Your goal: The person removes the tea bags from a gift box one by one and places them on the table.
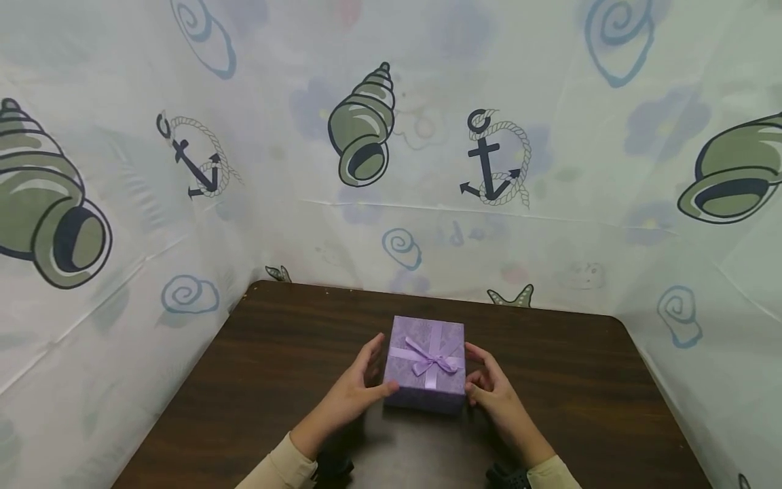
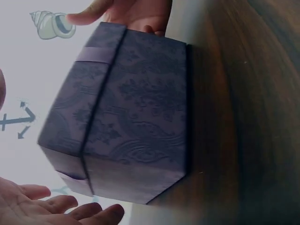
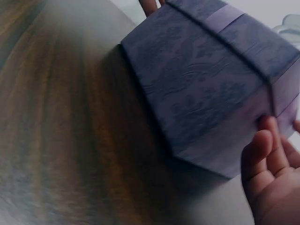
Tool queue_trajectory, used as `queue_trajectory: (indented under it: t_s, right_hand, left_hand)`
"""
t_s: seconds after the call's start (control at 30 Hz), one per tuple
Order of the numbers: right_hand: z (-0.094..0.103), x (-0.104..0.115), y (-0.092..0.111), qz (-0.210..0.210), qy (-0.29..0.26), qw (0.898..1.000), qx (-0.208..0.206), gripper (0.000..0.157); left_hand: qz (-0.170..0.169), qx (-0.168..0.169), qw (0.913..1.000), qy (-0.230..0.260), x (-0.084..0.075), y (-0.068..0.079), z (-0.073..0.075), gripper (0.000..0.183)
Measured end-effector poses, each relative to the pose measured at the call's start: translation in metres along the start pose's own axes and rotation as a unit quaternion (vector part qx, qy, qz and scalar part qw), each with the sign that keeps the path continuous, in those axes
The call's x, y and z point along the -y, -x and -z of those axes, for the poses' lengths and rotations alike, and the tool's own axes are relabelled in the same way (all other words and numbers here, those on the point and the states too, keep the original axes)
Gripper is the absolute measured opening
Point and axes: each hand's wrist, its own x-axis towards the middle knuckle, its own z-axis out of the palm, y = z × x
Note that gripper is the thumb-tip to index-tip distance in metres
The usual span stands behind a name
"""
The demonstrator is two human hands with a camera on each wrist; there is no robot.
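A square purple gift box [image 1: 406, 373] with a patterned surface stands on the table, its lid on. A lilac ribbon bow [image 1: 430, 361] crosses the lid. My left hand [image 1: 351, 395] is beside the box's left side, thumb near the front corner; in the left wrist view its spread fingers [image 2: 101, 213] stand apart from the box wall. My right hand [image 1: 499, 397] is at the right side. In the right wrist view, bent fingertips [image 3: 268, 125] touch that side near the dark seam under the lid. Neither hand grips the box.
The dark brown wooden table [image 1: 275, 353] extends around the box. A pale curtain [image 1: 281, 170] printed with shells and anchors encloses its back and sides. Dark bands [image 1: 510, 477] sit at both wrists, by the cream sleeves [image 1: 277, 468].
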Motion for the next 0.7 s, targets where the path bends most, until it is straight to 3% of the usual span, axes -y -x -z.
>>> queue_trajectory:
  t_s: [0.33, 0.47, 0.7]
  right_hand:
    - [0.002, -0.027, 0.002, 0.031, -0.134, 0.989, 0.055, 0.098]
    - [0.004, -0.031, 0.003, 0.039, -0.135, 0.988, 0.061, 0.103]
    - [0.003, -0.034, 0.001, 0.06, -0.126, 0.989, 0.051, 0.1]
  left_hand:
    - [0.005, 0.034, 0.9992, 0.017, 0.017, -0.006, -0.003, 0.111]
    - [-0.009, 0.042, 0.9989, 0.021, 0.021, -0.007, -0.003, 0.105]
    - [-0.028, 0.043, 0.9985, 0.019, 0.028, -0.01, -0.001, 0.098]
